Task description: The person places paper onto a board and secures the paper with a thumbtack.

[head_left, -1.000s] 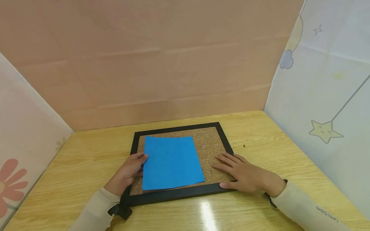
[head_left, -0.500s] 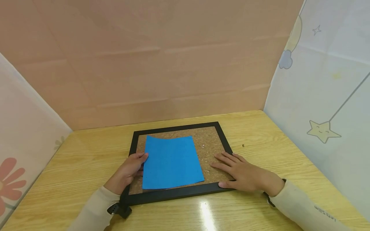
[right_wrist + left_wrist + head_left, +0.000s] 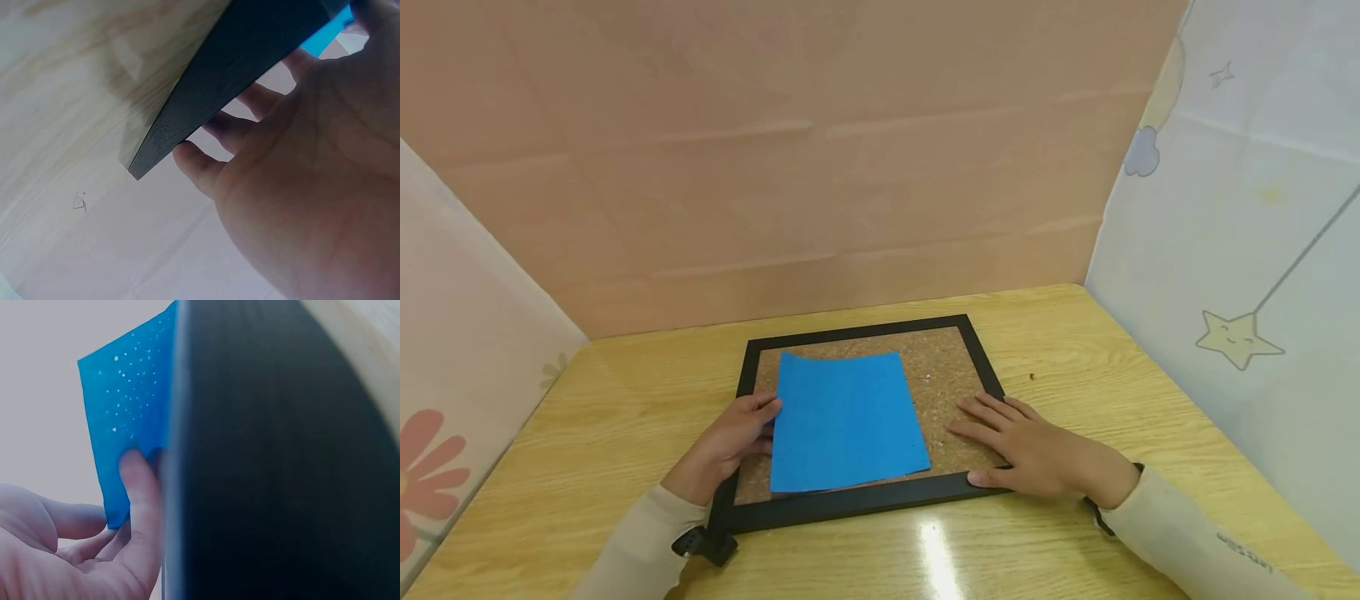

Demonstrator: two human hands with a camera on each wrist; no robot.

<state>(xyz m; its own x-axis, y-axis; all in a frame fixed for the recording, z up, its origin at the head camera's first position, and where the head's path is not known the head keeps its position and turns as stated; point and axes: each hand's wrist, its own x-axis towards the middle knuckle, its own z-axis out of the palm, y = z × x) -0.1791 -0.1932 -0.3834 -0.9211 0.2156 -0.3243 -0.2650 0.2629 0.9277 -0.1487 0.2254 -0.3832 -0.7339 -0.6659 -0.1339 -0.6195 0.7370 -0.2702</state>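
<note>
A sheet of blue paper (image 3: 850,421) lies over the left and middle part of a black-framed cork board (image 3: 951,367). Its far left corner curls up a little. My left hand (image 3: 733,437) pinches the paper's left edge, thumb on top and fingers beneath. In the left wrist view, small pale specks dot the paper (image 3: 122,406), and the dark frame (image 3: 275,456) blocks the right side. My right hand (image 3: 1037,450) rests with spread fingers on the board's right side, its thumb on the near frame bar. The right wrist view shows its palm and the frame's underside (image 3: 206,81).
The board lies on a light wooden table (image 3: 625,400). A tiny dark speck (image 3: 1032,377) is on the table right of the board. A tan backdrop (image 3: 820,167) stands behind, with patterned sheets at the left and right (image 3: 1262,250).
The paper's far left corner has curled up slightly, and my left thumb has shifted a touch to the left along with that hand. My right hand stays in place on the board.
</note>
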